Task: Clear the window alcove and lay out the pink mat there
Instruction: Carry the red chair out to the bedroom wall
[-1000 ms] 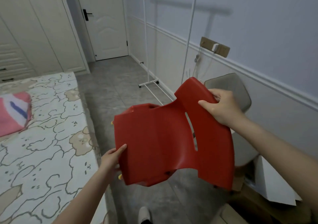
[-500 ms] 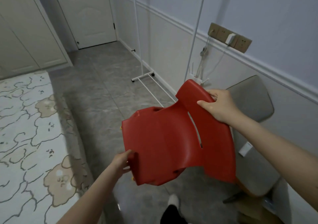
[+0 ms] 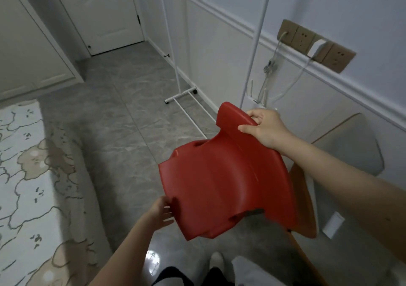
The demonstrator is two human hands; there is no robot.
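Red plastic chair held in the air over the grey tiled floor, seen from its back and underside. Right hand curled over the top edge of the backrest; left hand at the lower front edge of the seat, fingers hidden underneath, grip not readable. Moulded one-piece shell, smooth, glossy, curved; probably light and stiff, somewhat slippery, best taken by its rims. Grey padded chair just beyond, against the panelled wall; white clothes rack further off; patterned mat well left.

Both hands carry a red plastic seat (left hand low, right hand on top).
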